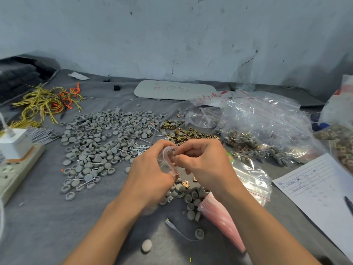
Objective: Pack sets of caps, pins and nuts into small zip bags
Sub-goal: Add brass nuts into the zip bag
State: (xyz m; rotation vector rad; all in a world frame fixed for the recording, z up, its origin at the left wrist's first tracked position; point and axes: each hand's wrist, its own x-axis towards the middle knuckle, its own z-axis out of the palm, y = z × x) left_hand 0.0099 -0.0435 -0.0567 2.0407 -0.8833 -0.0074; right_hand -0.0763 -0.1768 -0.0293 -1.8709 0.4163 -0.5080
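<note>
Both hands meet over the middle of the grey cloth. My left hand (150,169) and my right hand (198,159) pinch a small clear zip bag (168,161) with a red strip along its mouth. Its contents cannot be made out. A wide heap of grey round caps (103,142) lies to the left. Silver pins (137,148) are scattered just beyond my left hand. Brass-coloured nuts (183,133) lie behind the hands. More caps and two nuts (188,190) sit under my wrists. A stack of pink-edged empty zip bags (219,220) lies below my right forearm.
Large clear bags with packed sets (267,134) fill the right side. A lined paper sheet (321,190) with a pen lies at far right. A power strip with a white charger (15,150) is at the left edge, yellow and orange wires (47,102) behind it.
</note>
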